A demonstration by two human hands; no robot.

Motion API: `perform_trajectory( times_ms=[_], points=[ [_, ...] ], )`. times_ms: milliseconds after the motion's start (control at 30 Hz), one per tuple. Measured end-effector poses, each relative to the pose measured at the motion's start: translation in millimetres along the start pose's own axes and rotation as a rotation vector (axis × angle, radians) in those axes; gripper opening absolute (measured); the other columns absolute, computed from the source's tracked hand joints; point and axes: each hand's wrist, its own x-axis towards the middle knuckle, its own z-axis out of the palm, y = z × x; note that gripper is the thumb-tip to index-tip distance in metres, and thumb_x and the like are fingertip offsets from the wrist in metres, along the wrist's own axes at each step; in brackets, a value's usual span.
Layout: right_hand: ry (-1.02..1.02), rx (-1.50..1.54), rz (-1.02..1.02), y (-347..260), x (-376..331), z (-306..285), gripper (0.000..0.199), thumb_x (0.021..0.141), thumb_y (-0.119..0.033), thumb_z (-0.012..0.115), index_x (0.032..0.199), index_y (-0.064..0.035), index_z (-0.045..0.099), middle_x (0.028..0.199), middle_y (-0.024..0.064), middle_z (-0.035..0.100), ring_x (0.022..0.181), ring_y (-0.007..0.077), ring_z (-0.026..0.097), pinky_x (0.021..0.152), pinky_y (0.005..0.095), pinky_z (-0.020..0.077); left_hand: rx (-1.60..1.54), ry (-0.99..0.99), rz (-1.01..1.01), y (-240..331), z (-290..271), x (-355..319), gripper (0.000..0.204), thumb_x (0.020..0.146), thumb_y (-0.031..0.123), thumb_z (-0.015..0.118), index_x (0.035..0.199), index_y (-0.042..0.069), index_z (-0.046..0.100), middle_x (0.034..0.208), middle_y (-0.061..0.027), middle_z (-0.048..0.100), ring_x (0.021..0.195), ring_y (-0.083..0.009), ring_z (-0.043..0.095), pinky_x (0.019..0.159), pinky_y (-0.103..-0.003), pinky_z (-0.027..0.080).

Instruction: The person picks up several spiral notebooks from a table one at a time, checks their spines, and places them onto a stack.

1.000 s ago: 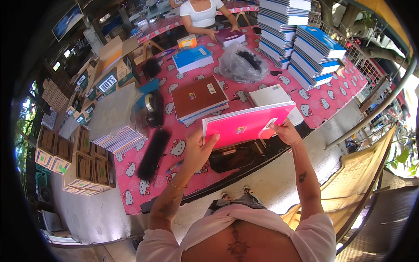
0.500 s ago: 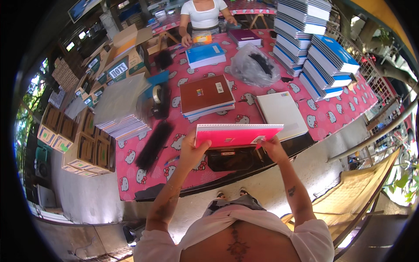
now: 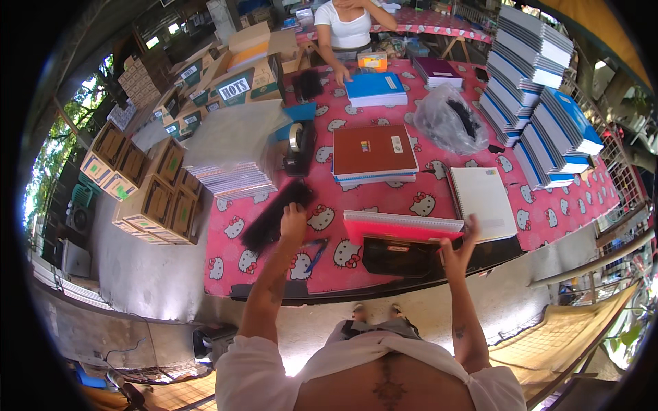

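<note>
The right hand (image 3: 457, 255), at one o'clock, is spread, apparently steadying the pink notebook (image 3: 401, 229), freeing the left hand (image 3: 293, 224) for the black bundle (image 3: 266, 227) at eleven, its grip unclear

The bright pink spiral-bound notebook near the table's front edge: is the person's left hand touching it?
No, the left hand is at the long black fuzzy strip, with pink patterned tablecloth between that hand and the notebook.

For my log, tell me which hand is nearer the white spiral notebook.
Right: the right hand is by the near left corner of the white notebook; the left hand is farther left, by the black bristly strip.
</note>
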Motion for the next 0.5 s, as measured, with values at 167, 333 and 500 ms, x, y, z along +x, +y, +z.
perform_trajectory(
  times_ms=[167,333,500],
  points=[
    [-0.457,-0.554,-0.662,-137.7,40.6,59.7,0.063,0.081,-0.03,0.078,0.135,-0.0057,0.054,0.133,0.0183,0.052,0.124,0.034,0.05,0.102,0.048,0.0397,-0.024,0.169,0.128,16.5,-10.5,7.6,0.017,0.086,0.014,0.062,0.101,0.006,0.059,0.094,-0.0114,0.062,0.086,-0.0303,0.066,0.07,-0.038,0.059],
    [-0.629,-0.659,-0.512,-102.5,30.0,129.3,0.037,0.082,-0.023,0.073,0.116,-0.0092,0.067,0.104,0.0088,0.069,0.096,0.0272,0.067,0.087,0.0426,0.05,-0.19,0.089,0.098,52.5,-96.2,30.1,0.022,0.096,0.024,0.06,0.107,0.006,0.057,0.093,-0.0147,0.063,0.086,-0.0353,0.066,0.069,-0.044,0.056],
    [-0.579,-0.593,-0.507,-96.0,30.9,144.6,0.016,0.084,-0.02,0.071,0.097,-0.0122,0.072,0.086,0.0072,0.069,0.078,0.0288,0.068,0.075,0.0401,0.0547,-0.99,0.076,0.004,78.9,-160.8,2.4,0.021,0.095,0.012,0.061,0.116,0.008,0.064,0.079,-0.012,0.062,0.07,-0.03,0.063,0.057,-0.042,0.049]
  ],
)
